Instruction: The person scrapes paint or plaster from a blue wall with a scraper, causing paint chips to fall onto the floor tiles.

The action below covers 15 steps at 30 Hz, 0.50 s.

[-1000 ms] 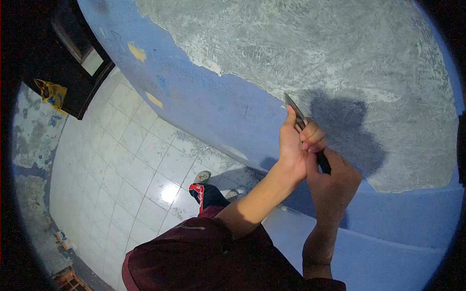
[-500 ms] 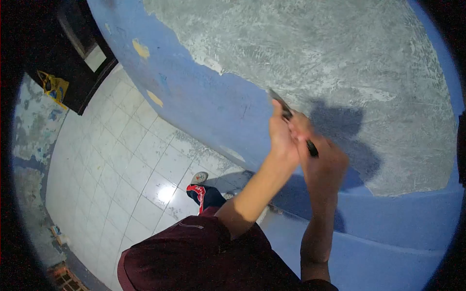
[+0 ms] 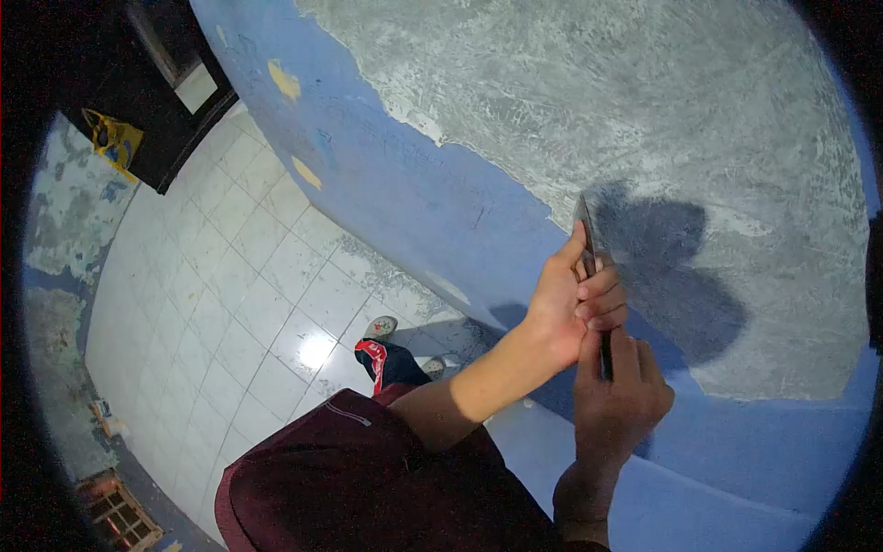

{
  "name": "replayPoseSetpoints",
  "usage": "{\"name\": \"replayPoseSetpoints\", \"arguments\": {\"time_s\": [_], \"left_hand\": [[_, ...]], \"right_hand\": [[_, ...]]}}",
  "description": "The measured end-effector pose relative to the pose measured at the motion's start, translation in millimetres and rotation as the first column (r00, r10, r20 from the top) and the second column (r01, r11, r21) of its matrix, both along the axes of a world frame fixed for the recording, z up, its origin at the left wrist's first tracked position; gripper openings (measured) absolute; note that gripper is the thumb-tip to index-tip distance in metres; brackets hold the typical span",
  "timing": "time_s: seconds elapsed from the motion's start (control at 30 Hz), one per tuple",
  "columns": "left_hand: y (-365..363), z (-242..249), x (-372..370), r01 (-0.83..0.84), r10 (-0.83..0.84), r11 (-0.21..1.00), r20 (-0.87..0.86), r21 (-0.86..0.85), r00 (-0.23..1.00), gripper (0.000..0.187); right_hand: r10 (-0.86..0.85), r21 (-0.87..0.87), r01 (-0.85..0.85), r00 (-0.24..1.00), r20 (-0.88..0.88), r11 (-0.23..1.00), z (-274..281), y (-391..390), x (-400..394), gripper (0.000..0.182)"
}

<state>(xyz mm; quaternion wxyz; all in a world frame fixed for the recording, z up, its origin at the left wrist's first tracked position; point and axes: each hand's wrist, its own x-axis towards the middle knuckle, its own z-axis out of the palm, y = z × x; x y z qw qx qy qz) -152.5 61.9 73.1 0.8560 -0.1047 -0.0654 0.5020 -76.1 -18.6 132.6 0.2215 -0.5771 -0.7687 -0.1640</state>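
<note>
Both hands are on one scraper [image 3: 587, 221], which has a thin metal blade and a dark handle. My left hand [image 3: 575, 299] wraps the upper part, with the thumb laid along the blade. Lower down, my right hand [image 3: 624, 397] grips the handle end. The blade tip points up at the wall, over the bare grey patch [image 3: 552, 101] near its ragged border with the blue paint [image 3: 405, 193]. Whether the tip touches the wall I cannot tell.
White floor tiles [image 3: 248, 276] lie to the left, with my shoe [image 3: 380, 328] near the wall's foot. A yellow bag [image 3: 115, 143] hangs by a dark opening at upper left. A brown grate [image 3: 120, 515] is at lower left.
The scraper and both hands have moved right and down in the view, and the blade now stands more upright. The camera view has shifted slightly.
</note>
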Motion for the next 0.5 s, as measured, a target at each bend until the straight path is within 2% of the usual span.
{"name": "replayPoseSetpoints", "arguments": {"time_s": [0.07,0.13,0.27,0.33,0.47,0.5], "left_hand": [[-2,1,1,0.045,-0.045,0.998,-0.009,-0.05,0.999,0.063],[-2,-4,4,0.017,-0.018,0.999,0.016,0.05,1.0,0.061],[-3,-14,9,-0.034,0.029,0.996,0.058,0.087,0.998,0.055],[-4,-8,3,-0.014,0.015,1.0,0.046,-0.015,0.999,0.054],[0,-10,7,-0.017,0.017,0.999,0.023,0.028,1.0,0.059],[2,-10,3,-0.048,0.044,0.996,-0.054,-0.079,0.998,0.059]], "right_hand": [[-0.008,0.002,0.008,1.0,0.02,1.0,-2,-3,1,0.014],[0.038,0.047,-0.036,0.999,-0.036,0.998,-6,-1,4,0.015],[0.042,0.084,-0.04,0.999,-0.03,0.996,-16,-1,10,0.015],[0.039,-0.001,-0.039,0.999,0.011,0.999,-17,-2,11,0.017],[0.06,0.05,-0.059,0.998,-0.022,0.997,-22,5,18,0.016],[0.074,0.011,-0.073,0.996,-0.057,0.997,-26,11,18,0.013]]}}
